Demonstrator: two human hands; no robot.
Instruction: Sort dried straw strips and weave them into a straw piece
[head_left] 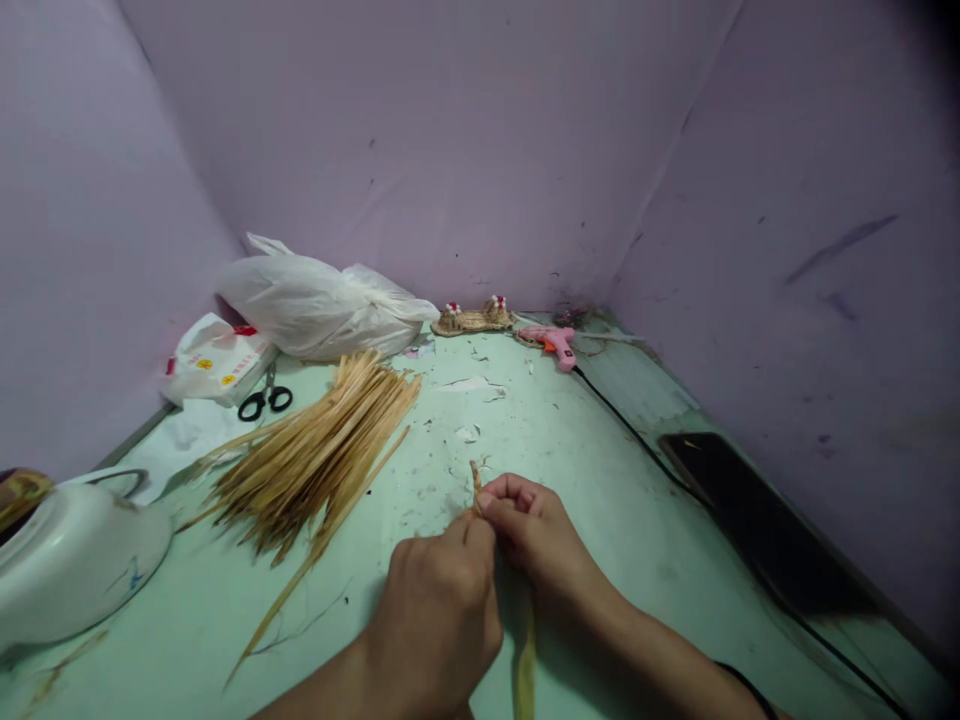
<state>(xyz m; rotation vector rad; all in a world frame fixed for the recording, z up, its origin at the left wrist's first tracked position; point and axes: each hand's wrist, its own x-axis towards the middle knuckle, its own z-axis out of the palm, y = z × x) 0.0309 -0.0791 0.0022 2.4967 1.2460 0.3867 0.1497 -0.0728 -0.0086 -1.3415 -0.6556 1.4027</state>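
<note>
My left hand (442, 595) and my right hand (534, 530) meet near the middle of the table, both closed. Pinched between their fingertips is a thin dried-leaf strip (475, 474); its short, twisted-looking tip sticks up beyond the fingers. A flat yellow-green length (526, 665) hangs down below my right hand, and its link to the tip is hidden by the hands. To the left lies a fanned bundle of dried straw-like strips (322, 450), with one long strip trailing toward me.
Black-handled scissors (265, 398), a white box in plastic (221, 360) and a white bag (322, 305) lie back left. An enamel pot (90, 560) stands left. Behind are woven slippers (472, 320) and a pink glue gun (559, 345); its cord crosses a dark tray (765, 520).
</note>
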